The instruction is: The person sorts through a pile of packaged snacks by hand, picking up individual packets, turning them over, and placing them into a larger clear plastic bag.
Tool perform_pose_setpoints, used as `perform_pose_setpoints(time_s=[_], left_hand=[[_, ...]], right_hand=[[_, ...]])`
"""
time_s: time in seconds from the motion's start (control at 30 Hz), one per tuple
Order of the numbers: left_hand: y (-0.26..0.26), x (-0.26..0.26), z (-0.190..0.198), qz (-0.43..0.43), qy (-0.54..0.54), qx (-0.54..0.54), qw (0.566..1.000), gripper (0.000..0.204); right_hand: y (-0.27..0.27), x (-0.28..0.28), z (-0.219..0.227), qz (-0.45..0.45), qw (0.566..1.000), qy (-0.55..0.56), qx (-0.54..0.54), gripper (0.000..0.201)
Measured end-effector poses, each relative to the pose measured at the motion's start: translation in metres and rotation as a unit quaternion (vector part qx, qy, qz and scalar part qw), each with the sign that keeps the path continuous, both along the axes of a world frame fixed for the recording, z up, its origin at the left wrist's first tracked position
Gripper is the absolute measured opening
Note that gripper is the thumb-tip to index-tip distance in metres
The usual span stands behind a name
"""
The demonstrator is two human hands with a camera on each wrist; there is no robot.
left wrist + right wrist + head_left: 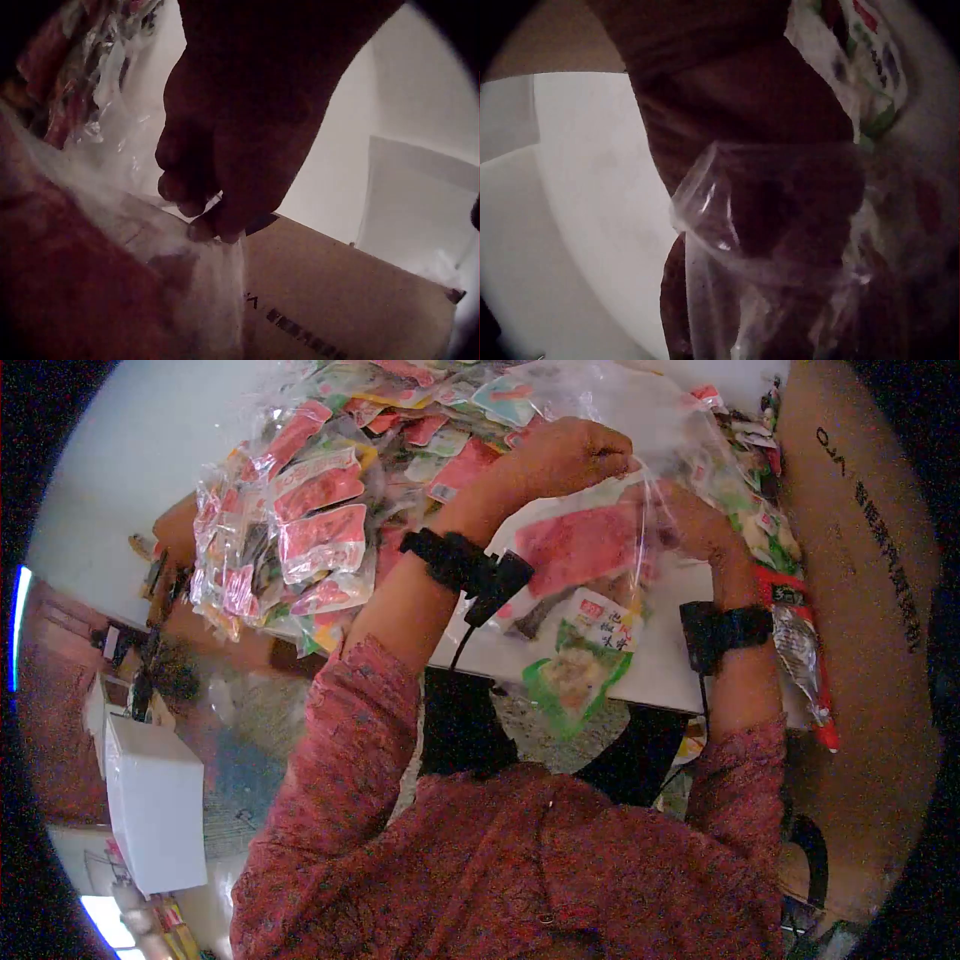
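Observation:
A clear plastic bag (pixel 642 575) lies in front of the person, with a large red packet (pixel 575 550) and a green-and-white packet (pixel 578 665) showing through or against it. The left hand (pixel 565 458) pinches the bag's upper edge; in the left wrist view the thumb and fingers of this left hand (pixel 229 150) meet at the film (pixel 217 292). To its right, the right hand (pixel 690 525) is bent down at the bag. Clear film (pixel 720 225) covers part of the right hand (pixel 780 180) in the right wrist view, and its fingertips cannot be made out.
Piled clear bags of red and green packets (pixel 320 520) cover the table's left and back. More packets (pixel 765 535) lie at the right, beside a tall cardboard box (pixel 860 630). The white table's front edge (pixel 650 690) is near the body. Another hand (pixel 175 525) shows at the far left.

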State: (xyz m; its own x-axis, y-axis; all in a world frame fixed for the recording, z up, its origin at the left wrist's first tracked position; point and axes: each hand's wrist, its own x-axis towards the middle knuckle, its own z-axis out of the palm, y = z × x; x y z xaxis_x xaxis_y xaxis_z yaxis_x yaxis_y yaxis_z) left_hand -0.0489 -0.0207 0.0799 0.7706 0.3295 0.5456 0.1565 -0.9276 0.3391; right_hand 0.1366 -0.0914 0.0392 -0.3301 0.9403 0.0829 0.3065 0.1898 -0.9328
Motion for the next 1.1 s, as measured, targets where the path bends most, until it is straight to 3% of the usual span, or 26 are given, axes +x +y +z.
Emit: perform_pose_setpoints(time_s=[0.13, 0.2, 0.3, 0.5, 0.53, 0.6, 0.7, 0.73, 0.77, 0.8, 0.87, 0.9, 0.97, 1.0, 1.03, 1.1], left_hand=[[-0.007, -0.011, 0.017, 0.021, 0.045, -0.006, 0.999, 0.030], [-0.008, -0.013, 0.022, 0.001, 0.025, 0.090, 0.996, 0.029], [-0.011, -0.007, 0.027, 0.025, 0.098, 0.128, 0.987, 0.027], [-0.029, -0.002, 0.042, 0.073, 0.086, 0.135, 0.984, 0.028], [-0.024, -0.003, 0.040, 0.073, 0.086, 0.137, 0.984, 0.028], [-0.014, -0.007, 0.038, 0.068, 0.073, 0.146, 0.984, 0.028], [-0.024, -0.023, 0.042, 0.079, 0.075, 0.112, 0.988, 0.028], [-0.029, -0.026, 0.044, 0.093, 0.078, 0.059, 0.991, 0.025], [-0.034, -0.030, 0.046, 0.107, 0.082, 0.003, 0.991, 0.023], [-0.039, -0.033, 0.049, 0.106, 0.078, 0.015, 0.991, 0.023], [-0.050, -0.041, 0.050, 0.022, 0.073, 0.030, 0.997, 0.018], [-0.054, -0.044, 0.049, 0.021, 0.071, 0.036, 0.997, 0.018], [-0.063, -0.051, 0.044, 0.020, 0.106, 0.116, 0.987, 0.015], [-0.070, -0.055, 0.041, 0.065, 0.062, 0.143, 0.986, 0.034], [-0.065, -0.058, 0.034, 0.067, 0.059, 0.144, 0.986, 0.034], [-0.048, -0.067, 0.013, 0.125, -0.066, 0.063, 0.988, 0.053]], right_hand=[[0.016, 0.016, -0.003, 0.059, 0.994, 0.069, -0.064, 0.030], [0.024, 0.015, -0.013, 0.079, 0.976, -0.201, 0.017, 0.031], [0.015, 0.004, -0.005, 0.131, 0.975, -0.181, 0.008, 0.030], [-0.017, -0.001, 0.022, 0.257, 0.956, -0.135, -0.030, 0.030], [-0.015, 0.000, 0.024, 0.257, 0.956, -0.136, -0.028, 0.030], [-0.006, 0.005, 0.029, 0.050, 0.998, 0.027, 0.017, 0.038], [-0.004, 0.007, 0.021, 0.039, 0.989, 0.092, 0.108, 0.048], [-0.002, 0.003, 0.016, 0.089, 0.989, 0.093, 0.079, 0.061], [0.001, -0.004, 0.007, 0.071, 0.992, -0.003, 0.109, 0.062], [0.000, -0.013, 0.003, 0.050, 0.985, -0.098, 0.135, 0.063], [-0.017, -0.038, 0.020, 0.036, 0.971, -0.195, 0.134, 0.058], [-0.015, -0.038, 0.020, 0.034, 0.970, -0.197, 0.139, 0.058], [-0.008, -0.037, 0.013, 0.118, 0.987, -0.103, 0.022, 0.038], [-0.007, -0.036, 0.008, 0.110, 0.993, -0.039, 0.027, 0.025], [-0.012, -0.039, 0.014, 0.112, 0.992, -0.042, 0.028, 0.025], [-0.023, -0.047, 0.032, 0.088, 0.994, 0.031, 0.049, 0.020]])
